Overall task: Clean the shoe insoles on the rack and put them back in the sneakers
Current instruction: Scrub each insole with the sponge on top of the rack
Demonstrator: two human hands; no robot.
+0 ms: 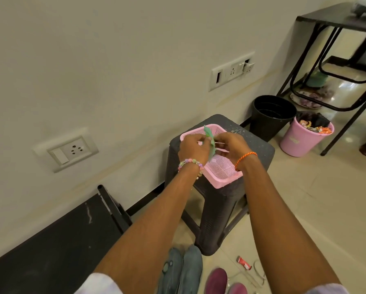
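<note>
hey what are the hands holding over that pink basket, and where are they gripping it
Both hands hold a thin green packet over the pink basket: the left hand grips its middle, the right hand pinches its edge.

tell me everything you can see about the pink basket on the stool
The pink perforated plastic basket is rectangular and shallow, with mesh walls and floor and a solid rim. It sits upright on the dark plastic stool, turned corner-on to the camera. Both hands work just above it, hiding much of its inside.
</note>
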